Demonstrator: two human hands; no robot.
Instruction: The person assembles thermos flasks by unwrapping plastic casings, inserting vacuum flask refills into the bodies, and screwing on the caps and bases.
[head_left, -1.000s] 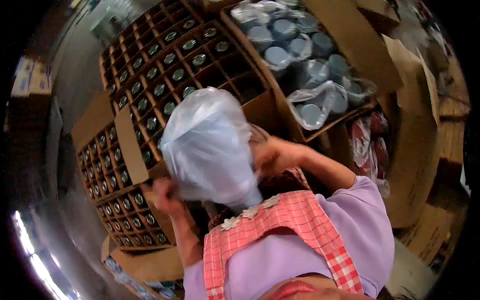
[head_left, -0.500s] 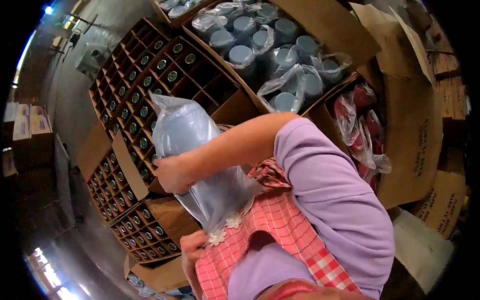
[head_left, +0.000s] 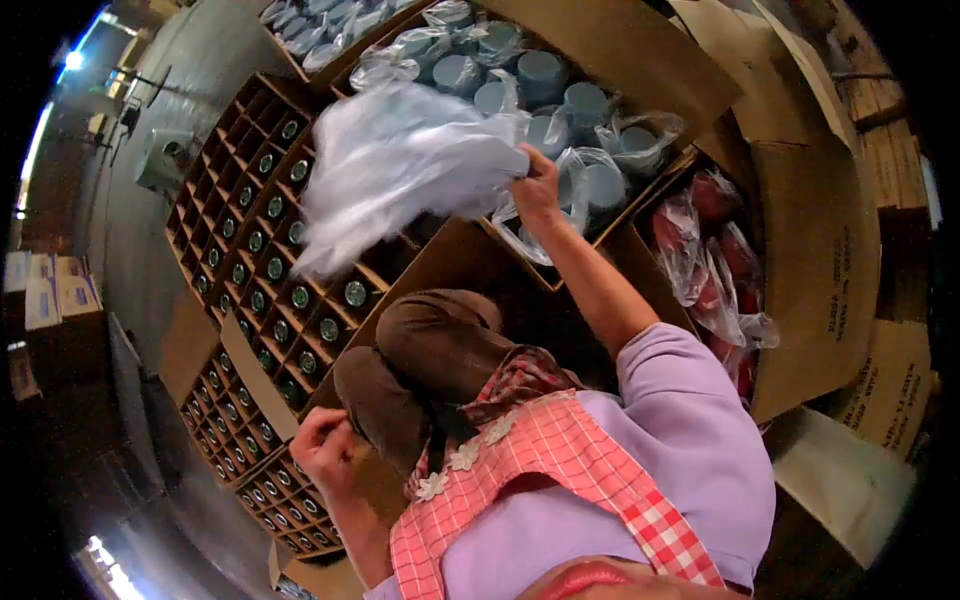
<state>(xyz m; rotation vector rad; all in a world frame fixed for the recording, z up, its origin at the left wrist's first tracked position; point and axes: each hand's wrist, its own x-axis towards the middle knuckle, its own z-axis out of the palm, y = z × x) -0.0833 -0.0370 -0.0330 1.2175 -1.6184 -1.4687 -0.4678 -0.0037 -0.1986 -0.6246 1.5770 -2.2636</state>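
Note:
My right hand (head_left: pixel 537 190) reaches out over the boxes, its fingers closed on the edge of a pale plastic bag (head_left: pixel 400 165). Motion blurs the bag, and I cannot tell whether anything is inside. It spreads across part of a divided carton (head_left: pixel 250 100) whose cells hold several upright items with round, shiny tops. Beside my knee, my left hand (head_left: pixel 325 450) is loosely curled near the carton's side, with nothing visible in its fingers. Grey-blue cylinders (head_left: pixel 541 75) stand partly wrapped in clear plastic in an open box beyond my right hand.
A box at the right holds red items (head_left: pixel 705 255) in clear plastic. Large cardboard flaps (head_left: pixel 815 270) rise beside it. My bent knees (head_left: pixel 430 340) sit close against the divided carton. More cartons (head_left: pixel 60 290) are stacked at the far left.
My right hand has swung forward and right with the bag, away from my lap. My left hand has moved away from my apron towards the carton, and my knees have come into view.

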